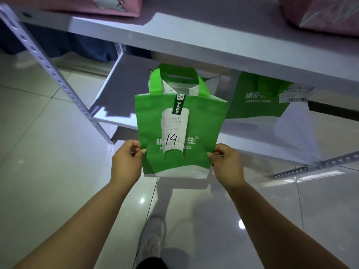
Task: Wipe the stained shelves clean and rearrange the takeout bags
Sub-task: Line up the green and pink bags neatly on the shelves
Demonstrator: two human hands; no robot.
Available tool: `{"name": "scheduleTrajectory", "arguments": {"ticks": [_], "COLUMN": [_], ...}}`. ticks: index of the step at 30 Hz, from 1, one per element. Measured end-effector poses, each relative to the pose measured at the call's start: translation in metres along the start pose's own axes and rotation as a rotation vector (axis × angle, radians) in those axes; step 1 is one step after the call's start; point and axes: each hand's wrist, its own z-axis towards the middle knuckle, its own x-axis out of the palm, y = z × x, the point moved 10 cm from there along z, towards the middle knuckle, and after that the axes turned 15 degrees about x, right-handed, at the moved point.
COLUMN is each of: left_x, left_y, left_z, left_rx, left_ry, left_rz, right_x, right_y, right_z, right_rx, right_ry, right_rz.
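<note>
Bag 14 (180,133) held upright in front of lower shelf (120,105), clear of floor. Left hand (126,162) and right hand (227,164) pinch its side edges, likely keeping receipt (174,131) facing out. 2nd bag (252,100) sits on shelf

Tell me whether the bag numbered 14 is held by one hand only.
No, the left hand and right hand each pinch a side of the green bag.

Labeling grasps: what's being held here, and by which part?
The green takeout bag, pinched by both hands at its lower side edges: left hand on its left edge, right hand on its right edge.
</note>
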Motion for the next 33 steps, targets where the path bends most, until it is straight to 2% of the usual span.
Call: {"name": "scheduleTrajectory", "arguments": {"ticks": [7, 14, 18, 24, 33], "left_x": [-0.076, -0.142, -0.177, -0.220, -0.271], "left_y": [-0.046, -0.142, -0.208, -0.314, -0.448], "left_z": [-0.075, -0.128, -0.156, -0.187, -0.184], "left_rx": [-0.109, -0.065, -0.008, 0.143, 0.371], "left_ry": [-0.006, -0.033, -0.071, -0.110, -0.161], "left_rz": [0.048, 0.041, 0.013, -0.026, -0.073], "right_x": [-0.022, -0.071, -0.108, -0.175, -0.256], "right_y": [0.015, 0.066, 0.105, 0.173, 0.274], "right_z": [-0.100, -0.195, -0.247, -0.318, -0.390], "right_rx": [0.078, 0.034, -0.007, -0.174, -0.381], "right_ry": [0.068, 0.100, 0.092, 0.030, -0.031], "right_rz": [-0.002, 0.026, 0.054, 0.114, 0.262]}}
